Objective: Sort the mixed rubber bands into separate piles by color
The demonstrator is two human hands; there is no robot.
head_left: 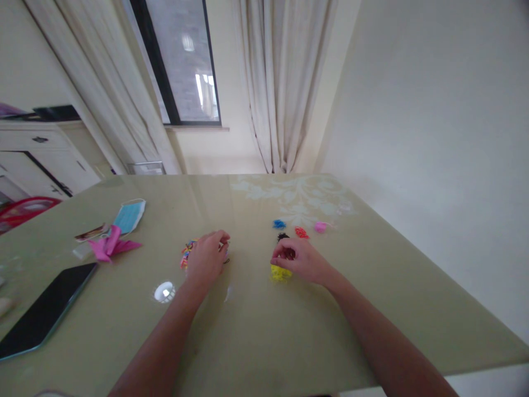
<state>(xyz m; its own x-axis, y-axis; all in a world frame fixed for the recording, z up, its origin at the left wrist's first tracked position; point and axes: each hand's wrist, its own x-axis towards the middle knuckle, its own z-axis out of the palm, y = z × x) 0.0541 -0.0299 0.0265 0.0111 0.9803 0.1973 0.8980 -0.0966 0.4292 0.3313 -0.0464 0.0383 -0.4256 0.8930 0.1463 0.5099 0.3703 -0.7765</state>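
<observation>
My left hand (209, 256) rests over a mixed pile of small coloured bands (188, 251), which look like rubber bands. Its fingers are curled down into the pile, and what they hold is hidden. Over a yellow heap of bands (281, 273) is my right hand (300, 258), thumb and forefinger pinched together; anything between them is too small to make out. Just behind that hand a black heap (283, 236) partly shows. Farther back lie a blue heap (279, 224), a red heap (301, 232) and a pink heap (320, 226).
On the left of the glossy table (264, 342) lie a dark tablet (47, 309), a pink folded paper piece (111, 245) and a blue face mask (130, 216). A wall (446, 165) runs along the right edge. Behind the table hang curtains (281, 82) beside a window.
</observation>
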